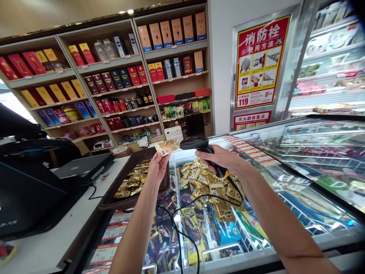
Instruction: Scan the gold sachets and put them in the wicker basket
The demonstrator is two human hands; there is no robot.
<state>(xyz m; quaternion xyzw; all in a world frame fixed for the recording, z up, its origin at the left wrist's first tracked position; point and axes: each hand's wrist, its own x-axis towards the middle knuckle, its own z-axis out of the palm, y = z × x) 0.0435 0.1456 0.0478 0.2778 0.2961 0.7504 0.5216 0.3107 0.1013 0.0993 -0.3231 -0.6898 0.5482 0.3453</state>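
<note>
My left hand pinches a small gold packet with a barcode label turned up, above the right rim of a dark brown basket. Wrapped in my right hand is a black barcode scanner with a yellow-tipped handle, its head pointing left at the packet. The scanner's black cable loops down over the freezer glass. Inside the basket lie several gold packets. A heap of similar gold packets lies on the freezer top below my right hand.
A chest freezer with wire dividers and frozen goods fills the front. Left is a white counter with a black laptop-like device. Behind stand shelves of boxed bottles, a red sign and a glass-sided display.
</note>
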